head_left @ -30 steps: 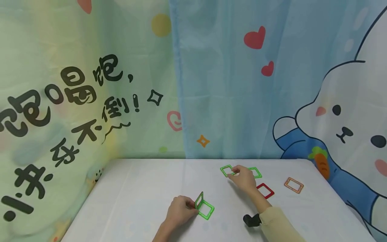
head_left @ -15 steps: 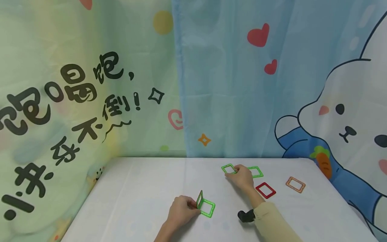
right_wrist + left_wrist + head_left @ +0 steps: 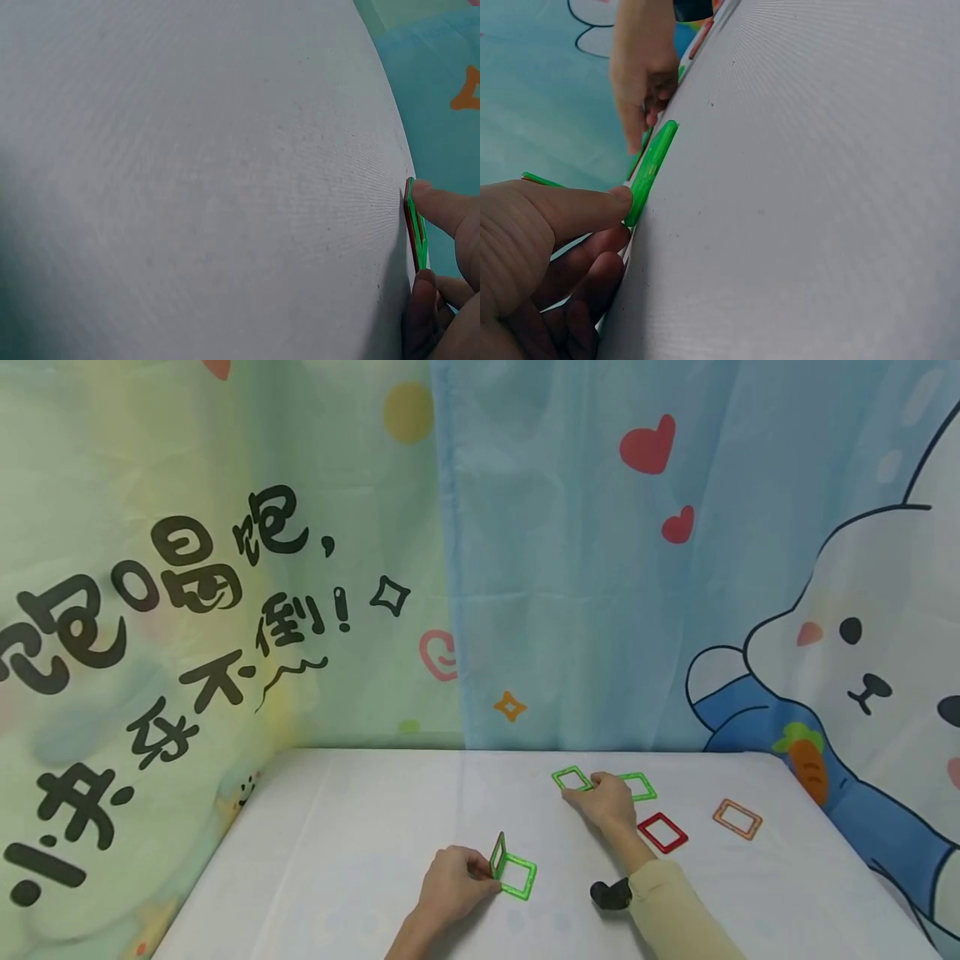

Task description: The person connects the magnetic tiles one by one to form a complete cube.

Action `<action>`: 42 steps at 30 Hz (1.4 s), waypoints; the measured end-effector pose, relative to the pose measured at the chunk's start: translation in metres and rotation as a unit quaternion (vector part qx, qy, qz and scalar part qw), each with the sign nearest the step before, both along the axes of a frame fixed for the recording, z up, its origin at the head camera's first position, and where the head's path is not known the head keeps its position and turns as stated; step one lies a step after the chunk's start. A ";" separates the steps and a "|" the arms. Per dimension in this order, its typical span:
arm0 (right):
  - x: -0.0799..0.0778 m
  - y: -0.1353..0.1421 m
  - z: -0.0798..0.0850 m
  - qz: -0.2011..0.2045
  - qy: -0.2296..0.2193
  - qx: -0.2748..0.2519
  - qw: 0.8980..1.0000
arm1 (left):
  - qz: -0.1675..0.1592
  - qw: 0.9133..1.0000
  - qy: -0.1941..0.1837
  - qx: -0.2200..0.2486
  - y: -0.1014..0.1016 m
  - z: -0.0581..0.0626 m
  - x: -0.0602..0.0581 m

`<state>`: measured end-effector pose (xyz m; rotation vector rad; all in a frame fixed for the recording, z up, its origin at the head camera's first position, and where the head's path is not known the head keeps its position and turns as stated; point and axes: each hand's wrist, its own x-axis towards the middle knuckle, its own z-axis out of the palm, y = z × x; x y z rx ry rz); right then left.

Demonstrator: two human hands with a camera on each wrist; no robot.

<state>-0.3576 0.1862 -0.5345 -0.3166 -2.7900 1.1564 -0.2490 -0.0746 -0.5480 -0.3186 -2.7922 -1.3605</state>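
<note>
My left hand [image 3: 453, 883] pinches a pair of hollow green square tiles at their shared edge. One green tile [image 3: 498, 857] stands upright; the other green tile [image 3: 514, 892] extends flat to its right. In the left wrist view the thumb presses the near edge of the flat green tile [image 3: 652, 172]. Toward the back, my right hand [image 3: 609, 802] pinches another hollow green tile [image 3: 565, 770] low over the table. Seen from the right wrist, that green tile [image 3: 417, 225] is edge-on between thumb and fingers, with a reddish edge along one side.
Just right of the right hand lies one more green tile [image 3: 649, 785], partly covered by it. A red tile [image 3: 652, 840] lies beside the right forearm, and an orange tile [image 3: 732, 829] farther right. A black device [image 3: 611, 895] sticks out at the right sleeve. Printed curtains hang behind the white table.
The right thumb has slid left along the near edge of its tile, and the right wrist has turned slightly. The left hand keeps its hold. The head view has shifted a little.
</note>
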 end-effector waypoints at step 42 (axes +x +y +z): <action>0.003 -0.019 0.002 0.061 0.140 -0.118 0.981 | 0.010 1.000 0.026 0.003 0.001 0.002 0.002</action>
